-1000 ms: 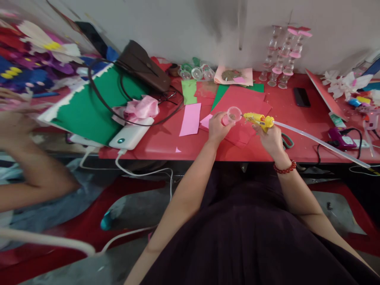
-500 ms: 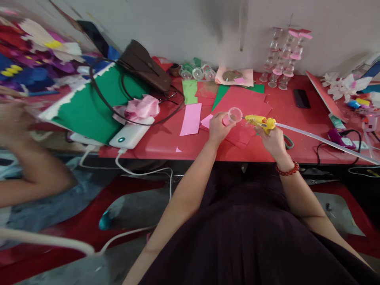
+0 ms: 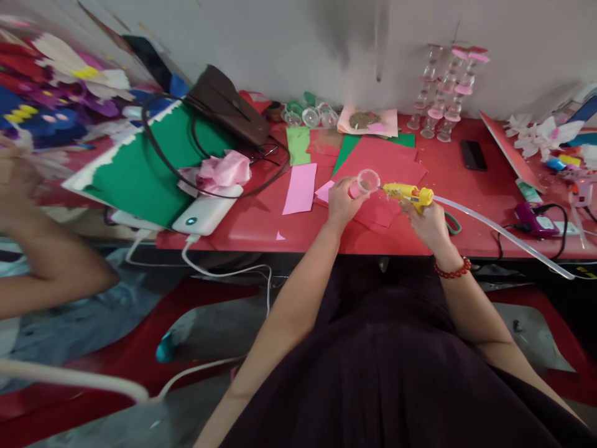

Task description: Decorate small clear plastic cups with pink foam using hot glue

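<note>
Head view: at centre right, a yellow glue gun (image 3: 407, 190) is gripped by the right hand (image 3: 428, 223), its label too small to be read. Its nozzle is held just beside a clear pink cup (image 3: 360, 189), clasped at centre by the left hand (image 3: 342, 200) (the cup's lower part is hidden by fingers). At centre left, a white power bank (image 3: 208, 211) is partly covered by crumpled pink material (image 3: 224, 171).

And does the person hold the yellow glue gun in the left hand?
No, the yellow glue gun is in the right hand, while the left hand holds a small clear cup.
</note>
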`<control>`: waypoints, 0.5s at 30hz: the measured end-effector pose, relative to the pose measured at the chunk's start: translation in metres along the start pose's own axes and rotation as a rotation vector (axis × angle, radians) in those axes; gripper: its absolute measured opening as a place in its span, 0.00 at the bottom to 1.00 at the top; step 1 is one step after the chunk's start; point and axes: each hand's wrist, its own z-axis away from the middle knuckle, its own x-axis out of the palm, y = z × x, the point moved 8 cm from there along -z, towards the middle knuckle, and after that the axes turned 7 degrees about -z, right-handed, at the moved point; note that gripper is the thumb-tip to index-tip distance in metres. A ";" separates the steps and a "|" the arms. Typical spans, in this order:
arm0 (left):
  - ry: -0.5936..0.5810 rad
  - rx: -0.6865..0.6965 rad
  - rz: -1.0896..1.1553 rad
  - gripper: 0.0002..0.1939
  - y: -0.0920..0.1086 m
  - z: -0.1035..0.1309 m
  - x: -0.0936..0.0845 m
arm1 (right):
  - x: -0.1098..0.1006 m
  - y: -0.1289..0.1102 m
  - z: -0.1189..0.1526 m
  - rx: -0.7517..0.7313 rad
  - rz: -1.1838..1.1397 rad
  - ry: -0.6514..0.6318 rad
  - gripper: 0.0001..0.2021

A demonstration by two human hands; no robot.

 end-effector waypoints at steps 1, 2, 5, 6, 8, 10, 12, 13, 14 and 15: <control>-0.003 -0.002 0.000 0.23 0.001 0.000 -0.001 | 0.000 0.001 0.001 0.013 -0.023 -0.013 0.23; -0.007 -0.002 0.003 0.23 0.003 0.000 -0.002 | -0.001 0.002 0.001 0.034 -0.053 -0.030 0.24; -0.019 -0.007 0.013 0.21 0.008 0.001 -0.006 | -0.007 0.008 0.000 0.124 -0.193 -0.072 0.27; -0.026 -0.019 0.009 0.19 0.009 0.001 -0.007 | -0.011 0.010 -0.002 0.156 -0.246 -0.079 0.27; -0.054 -0.051 -0.010 0.16 0.010 0.002 -0.007 | -0.023 0.017 -0.009 0.221 -0.331 -0.074 0.24; -0.098 -0.070 -0.026 0.15 0.011 0.002 -0.005 | -0.039 0.028 -0.019 0.286 -0.387 -0.041 0.20; -0.149 -0.054 -0.028 0.16 0.013 0.002 0.000 | -0.056 0.040 -0.032 0.324 -0.440 -0.019 0.17; -0.174 -0.035 -0.028 0.16 0.014 0.002 0.003 | -0.063 0.046 -0.039 0.337 -0.465 -0.019 0.15; -0.194 -0.014 -0.032 0.16 0.015 0.001 0.005 | -0.070 0.054 -0.046 0.359 -0.491 -0.025 0.13; -0.209 0.007 -0.042 0.15 0.015 0.001 0.008 | -0.074 0.063 -0.051 0.399 -0.506 -0.039 0.11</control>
